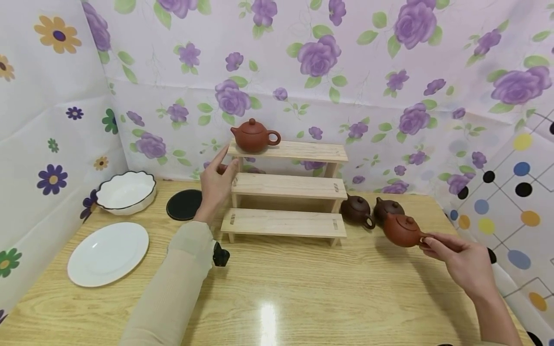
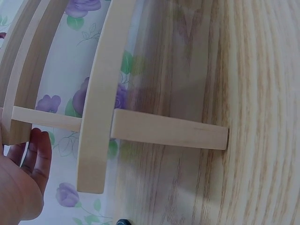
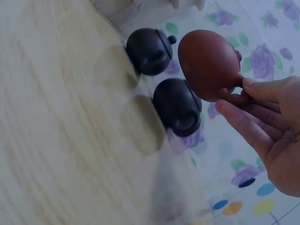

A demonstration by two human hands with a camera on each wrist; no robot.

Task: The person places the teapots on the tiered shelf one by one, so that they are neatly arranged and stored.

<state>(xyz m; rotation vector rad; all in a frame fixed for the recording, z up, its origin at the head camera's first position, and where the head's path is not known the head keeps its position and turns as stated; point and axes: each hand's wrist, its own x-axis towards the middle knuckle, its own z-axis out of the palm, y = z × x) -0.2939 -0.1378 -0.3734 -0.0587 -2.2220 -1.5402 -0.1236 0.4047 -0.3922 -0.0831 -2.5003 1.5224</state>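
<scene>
In the head view my left hand [image 1: 218, 181] touches the left end of a three-tier wooden shelf [image 1: 287, 186], its fingers fairly straight near the top board. The left wrist view shows the fingers of that hand [image 2: 26, 176] against a board end. A reddish-brown teapot [image 1: 252, 136] sits on the top tier, at the left. Off to the right, my right hand [image 1: 463, 262] pinches the handle of another reddish-brown teapot [image 1: 402, 230], held above the table. Two dark brown teapots, one nearer the shelf [image 1: 357, 210] and one farther right [image 1: 388, 207], stand behind it.
On the left of the wooden table [image 1: 303, 283] are a white scalloped bowl [image 1: 126, 193], a white plate [image 1: 108, 254] and a round black mat [image 1: 183, 204], partly hidden by my left hand. Flower-patterned cloth [image 1: 298, 86] hangs behind the shelf, and a dotted cloth is at the right.
</scene>
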